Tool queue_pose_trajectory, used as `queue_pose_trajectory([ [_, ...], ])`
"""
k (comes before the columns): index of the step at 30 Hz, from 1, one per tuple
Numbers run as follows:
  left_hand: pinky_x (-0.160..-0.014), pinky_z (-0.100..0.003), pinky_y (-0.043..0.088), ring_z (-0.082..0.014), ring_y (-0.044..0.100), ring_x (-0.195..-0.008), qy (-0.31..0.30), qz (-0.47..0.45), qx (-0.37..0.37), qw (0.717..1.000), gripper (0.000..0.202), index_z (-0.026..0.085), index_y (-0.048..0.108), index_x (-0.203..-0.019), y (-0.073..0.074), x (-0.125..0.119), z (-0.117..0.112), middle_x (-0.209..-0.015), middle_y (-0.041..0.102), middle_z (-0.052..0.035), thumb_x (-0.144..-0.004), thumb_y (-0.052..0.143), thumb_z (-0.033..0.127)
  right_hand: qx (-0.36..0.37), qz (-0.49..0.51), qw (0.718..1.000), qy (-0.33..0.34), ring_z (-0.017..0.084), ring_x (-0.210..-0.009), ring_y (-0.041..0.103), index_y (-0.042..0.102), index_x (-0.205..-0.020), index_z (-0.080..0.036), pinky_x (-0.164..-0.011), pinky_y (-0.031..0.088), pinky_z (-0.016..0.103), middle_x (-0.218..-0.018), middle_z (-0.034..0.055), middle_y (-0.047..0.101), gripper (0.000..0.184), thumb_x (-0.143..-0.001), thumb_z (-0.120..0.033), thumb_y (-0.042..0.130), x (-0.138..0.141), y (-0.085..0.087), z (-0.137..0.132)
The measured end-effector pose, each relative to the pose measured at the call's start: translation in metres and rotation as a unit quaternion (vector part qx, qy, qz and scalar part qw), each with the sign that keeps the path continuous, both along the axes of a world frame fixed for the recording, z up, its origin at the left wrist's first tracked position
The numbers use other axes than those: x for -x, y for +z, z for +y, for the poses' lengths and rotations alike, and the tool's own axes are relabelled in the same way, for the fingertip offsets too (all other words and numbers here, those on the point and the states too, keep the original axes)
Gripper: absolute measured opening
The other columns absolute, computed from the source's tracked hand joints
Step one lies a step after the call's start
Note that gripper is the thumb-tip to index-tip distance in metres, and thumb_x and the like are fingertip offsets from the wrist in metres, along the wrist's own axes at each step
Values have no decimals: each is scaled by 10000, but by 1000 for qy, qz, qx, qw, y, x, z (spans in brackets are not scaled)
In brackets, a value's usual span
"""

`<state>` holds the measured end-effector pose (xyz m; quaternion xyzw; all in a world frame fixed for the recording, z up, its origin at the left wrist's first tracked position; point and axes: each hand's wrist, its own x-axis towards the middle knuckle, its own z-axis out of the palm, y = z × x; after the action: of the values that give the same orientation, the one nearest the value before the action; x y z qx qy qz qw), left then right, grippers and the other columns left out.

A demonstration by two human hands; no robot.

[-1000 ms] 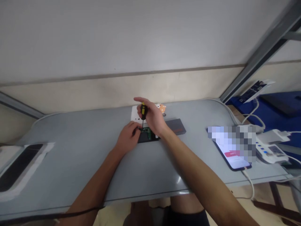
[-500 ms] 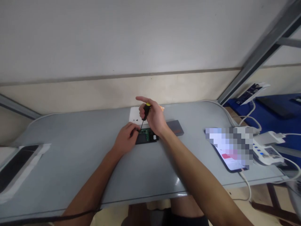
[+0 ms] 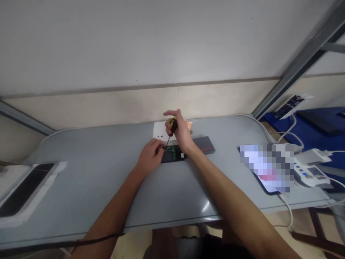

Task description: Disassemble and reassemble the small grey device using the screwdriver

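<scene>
My right hand (image 3: pixel 182 132) grips a small screwdriver (image 3: pixel 172 127) with a black and yellow handle, its tip down on a green circuit board (image 3: pixel 175 152). The board lies in a flat black case (image 3: pixel 172 157) in the middle of the grey table (image 3: pixel 88 172). My left hand (image 3: pixel 150 155) has its fingers curled against the case's left end, pinching at the board beside the screwdriver tip.
A white box (image 3: pixel 159 130) and a dark grey flat cover (image 3: pixel 206 144) lie just behind the case. A phone (image 3: pixel 269 181) on a cable and a white power strip (image 3: pixel 309 172) sit at the right. A dark panel in white wrapping (image 3: pixel 24 189) lies at the left edge.
My hands stay on the case and screwdriver; the screwdriver handle has tilted slightly. The view has shifted a little.
</scene>
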<state>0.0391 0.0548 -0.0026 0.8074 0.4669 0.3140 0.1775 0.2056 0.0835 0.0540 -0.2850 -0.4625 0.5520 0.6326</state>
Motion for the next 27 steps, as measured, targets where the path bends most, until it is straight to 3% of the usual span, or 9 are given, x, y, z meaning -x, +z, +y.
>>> queue_pose_trajectory([
  [2,-901,-365,517,-209,649,-951,0,-1,0,1000,209,201,665,-960,0,0,0,-980,654,-43,-946,461,157,-5,-9,1000,21,120,-625,467,661,-1073,-256,-600,397,268,-701,-42,468,458,-970,-669,492,-2,-1,0],
  [4,-909,-364,520,-207,655,-961,0,-4,2,1000,209,203,671,-958,0,0,0,-997,664,-43,-943,469,152,4,-31,999,6,122,-694,540,649,-970,-239,-642,431,264,-743,-25,551,397,-933,-632,608,-4,-2,-1],
  [6,-913,-362,522,-208,661,-970,-2,-5,1,1000,213,203,678,-967,0,0,0,-1014,674,-44,-937,474,149,16,-43,999,-25,121,-677,564,531,-852,-240,-640,441,265,-718,-34,572,423,-898,-634,676,-3,-3,-1],
  [9,-912,-361,522,-211,664,-975,-3,-6,0,1000,224,204,688,-984,-1,0,1,-1021,681,-46,-933,476,152,5,-88,992,-91,106,-574,501,405,-835,-261,-600,427,270,-654,-77,486,482,-897,-660,669,-2,-7,1],
  [14,-902,-373,515,-221,660,-956,2,-2,-7,1000,209,196,672,-970,-2,0,1,-991,670,-50,-926,472,154,-62,-188,970,-145,131,-693,546,549,-1069,-265,-689,462,294,-801,-35,558,347,-1010,-605,505,-3,-17,5],
  [17,-903,-369,514,-218,659,-958,-1,-4,-6,1000,206,198,674,-953,-2,0,1,-993,670,-49,-938,471,165,-101,-253,945,-179,141,-767,580,571,-974,-249,-783,470,314,-837,-17,615,290,-995,-538,579,-3,-18,3],
  [22,-893,-355,510,-208,654,-944,6,-6,6,1000,226,203,692,-946,1,-1,0,-993,661,-43,-944,468,176,-132,-226,941,-215,154,-838,632,533,-1031,-246,-826,506,324,-927,8,662,248,-1028,-494,549,-12,6,-5],
  [24,-894,-360,510,-208,649,-937,-5,-1,18,1000,236,202,702,-966,4,2,-1,-1001,657,-48,-971,466,211,-186,-231,921,-251,165,-946,649,562,-1118,-243,-898,514,339,-1037,32,664,186,-1058,-411,510,-28,23,-12],
  [27,-890,-366,524,-211,637,-946,-43,-4,60,997,265,215,703,-1165,10,12,-2,-1113,662,-60,-987,567,358,-244,-341,882,-216,186,-1023,654,639,-1194,-242,-926,518,358,-1165,57,671,194,-1051,-285,515,-66,41,-29],
])
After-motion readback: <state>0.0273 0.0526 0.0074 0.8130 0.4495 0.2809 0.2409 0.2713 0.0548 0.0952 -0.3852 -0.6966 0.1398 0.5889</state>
